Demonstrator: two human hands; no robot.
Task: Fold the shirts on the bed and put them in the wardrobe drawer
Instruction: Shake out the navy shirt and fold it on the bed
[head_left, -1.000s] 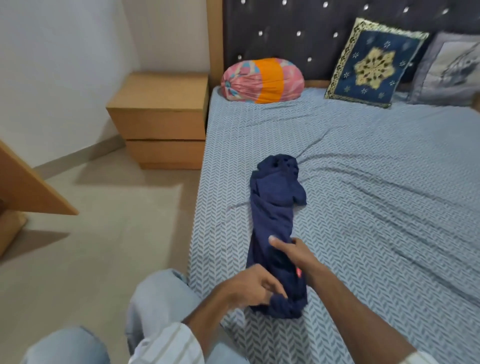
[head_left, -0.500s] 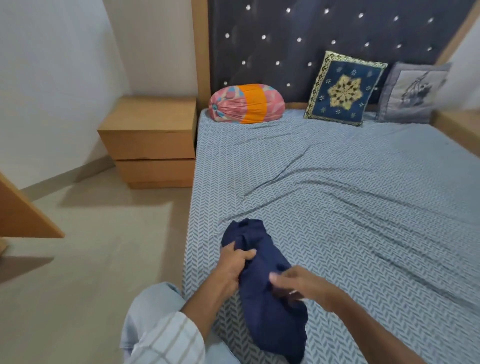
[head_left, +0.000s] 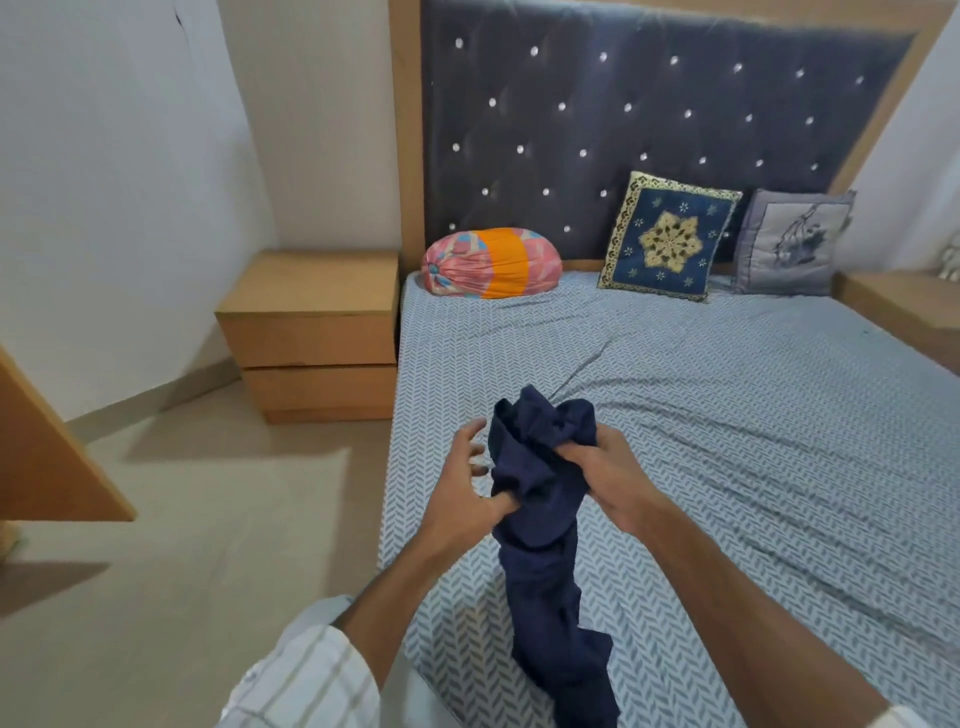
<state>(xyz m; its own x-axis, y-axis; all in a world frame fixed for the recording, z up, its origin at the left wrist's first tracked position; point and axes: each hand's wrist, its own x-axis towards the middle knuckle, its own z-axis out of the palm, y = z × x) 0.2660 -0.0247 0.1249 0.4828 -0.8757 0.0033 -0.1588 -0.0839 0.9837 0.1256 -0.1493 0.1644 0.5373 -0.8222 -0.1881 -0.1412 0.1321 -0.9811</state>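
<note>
The right hand (head_left: 605, 475) has its grip closed on the navy shirt (head_left: 543, 519) — fingers curled into the bunched cloth near its upper end, knuckles toward the camera. The left hand (head_left: 467, 488) meets the same garment from the other side: its thumb presses into the fabric lower down while the fingers (head_left: 475, 452) are spread and only loosely bent beside the cloth, so this grip is partly open, and whether those fingers pinch any fabric cannot be told.

The shirt is held up above the bed (head_left: 727, 415) in a crumpled, rope-like bundle — the top puffs out over both hands, and the rest hangs down between the forearms toward the lower edge of the view, over the near edge of the mattress. A striped sleeve (head_left: 306, 680) covers the left arm near the elbow.

The bed carries a grey-blue herringbone sheet with a few long creases. At its head, against the dark studded headboard (head_left: 623, 119), lie a pink-and-orange bolster (head_left: 491, 262), a blue cushion with a gold star (head_left: 667, 244) and a grey cushion (head_left: 792, 244). A wooden nightstand (head_left: 311, 332) stands just beside the bed on the left, on a pale floor (head_left: 182, 519).
</note>
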